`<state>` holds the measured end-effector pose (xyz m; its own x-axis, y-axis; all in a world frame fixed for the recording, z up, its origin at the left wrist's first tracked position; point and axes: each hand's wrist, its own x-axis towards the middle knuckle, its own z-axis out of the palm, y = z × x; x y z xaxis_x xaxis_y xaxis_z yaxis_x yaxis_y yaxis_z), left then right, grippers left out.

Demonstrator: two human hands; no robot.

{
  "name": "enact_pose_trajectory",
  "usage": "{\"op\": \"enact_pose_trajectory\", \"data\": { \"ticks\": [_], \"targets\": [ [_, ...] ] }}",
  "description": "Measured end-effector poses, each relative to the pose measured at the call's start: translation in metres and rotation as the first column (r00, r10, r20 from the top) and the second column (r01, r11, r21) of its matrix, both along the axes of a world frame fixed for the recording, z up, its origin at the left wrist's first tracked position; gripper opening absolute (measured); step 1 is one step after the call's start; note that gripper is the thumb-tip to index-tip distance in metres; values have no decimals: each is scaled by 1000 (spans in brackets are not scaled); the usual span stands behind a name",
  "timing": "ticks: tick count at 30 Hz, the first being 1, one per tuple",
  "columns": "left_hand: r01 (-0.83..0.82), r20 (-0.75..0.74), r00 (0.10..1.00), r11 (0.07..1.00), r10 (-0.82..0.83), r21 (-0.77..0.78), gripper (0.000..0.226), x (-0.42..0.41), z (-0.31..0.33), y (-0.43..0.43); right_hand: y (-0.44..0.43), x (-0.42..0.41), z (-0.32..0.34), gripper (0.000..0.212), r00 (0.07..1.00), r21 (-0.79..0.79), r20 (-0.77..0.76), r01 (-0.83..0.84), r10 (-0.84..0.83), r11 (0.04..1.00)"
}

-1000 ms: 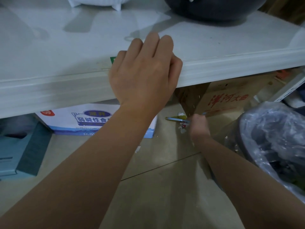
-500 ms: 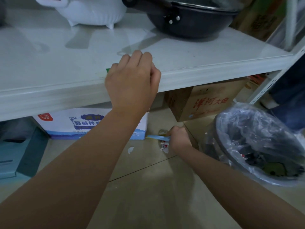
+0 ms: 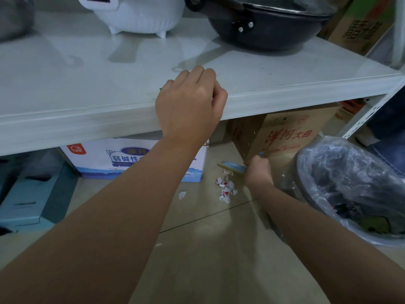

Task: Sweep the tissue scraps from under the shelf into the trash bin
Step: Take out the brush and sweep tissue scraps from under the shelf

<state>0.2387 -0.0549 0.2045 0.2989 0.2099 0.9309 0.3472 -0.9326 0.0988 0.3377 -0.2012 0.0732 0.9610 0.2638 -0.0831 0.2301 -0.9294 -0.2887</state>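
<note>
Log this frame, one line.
left hand: gripping shelf edge | right hand: holding blue brush | scraps: on floor | trash bin: right

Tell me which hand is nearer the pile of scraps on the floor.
Right. The right hand holds a blue tool just above-right of the scraps; the left hand grips the shelf edge well above.

I am reaching my bare left arm up and forward, its forearm filling the lower left of the view, and my left hand (image 3: 189, 106) is curling loosely with knuckles toward me and fingers bent over. I am stretching my bare right arm down and forward, wrist bent, and my right hand (image 3: 258, 173) is closing into a fist, its back facing me.
</note>
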Motion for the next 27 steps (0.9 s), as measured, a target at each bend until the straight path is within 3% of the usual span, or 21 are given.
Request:
{"op": "enact_pose_trajectory", "data": {
  "ticks": [5, 13, 16, 23, 27],
  "targets": [
    [9, -10, 1000, 1000, -9, -15, 20, 1, 0, 0, 4, -6, -13, 28, 991, -127, -56, -129, 123, 983],
    [32, -94, 995, 999, -29, 33, 22, -9, 2, 1, 25, -45, -25, 26, 956, -197, -158, -276, 247, 941],
    [44, -150, 988, 998, -36, 47, 24, -16, 3, 3, 27, -64, -30, 29, 950, -186, -171, -292, 262, 938],
    [55, -265, 961, 995, -74, -79, 23, -24, 10, -2, 26, -89, -15, 24, 947, -96, -175, -290, 270, 952],
    [67, -314, 944, 990, -105, -127, 26, -28, 16, -6, 23, -77, -2, 17, 966, -66, -77, -251, 246, 966]
  ]
}}
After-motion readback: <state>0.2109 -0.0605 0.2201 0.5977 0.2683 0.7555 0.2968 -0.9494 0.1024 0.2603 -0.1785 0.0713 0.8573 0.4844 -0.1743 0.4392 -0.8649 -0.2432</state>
